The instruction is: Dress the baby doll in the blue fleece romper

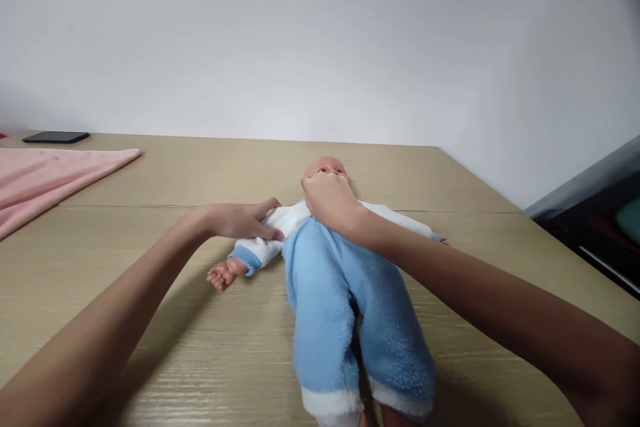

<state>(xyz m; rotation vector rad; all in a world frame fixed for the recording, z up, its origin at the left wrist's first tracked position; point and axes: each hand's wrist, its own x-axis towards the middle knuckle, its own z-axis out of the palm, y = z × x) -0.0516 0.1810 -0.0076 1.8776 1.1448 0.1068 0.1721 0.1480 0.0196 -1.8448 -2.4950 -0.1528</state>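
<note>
A baby doll [327, 170] lies on its back on the wooden table [210, 167], head away from me, legs toward me. It wears a fleece suit [330, 280] with blue legs and white sleeves with blue cuffs. My left hand [245, 220] grips the doll's white sleeve at the upper arm, fingers wrapped over it. My right hand [327, 203] is closed in a fist on the suit at the doll's chest, just below its chin. The doll's bare hand [223, 275] sticks out of the left cuff.
A pink cloth [45, 177] lies at the table's far left, with a black phone [55, 137] behind it near the white wall. The table's right edge drops off to a dark area [600, 233] at the right.
</note>
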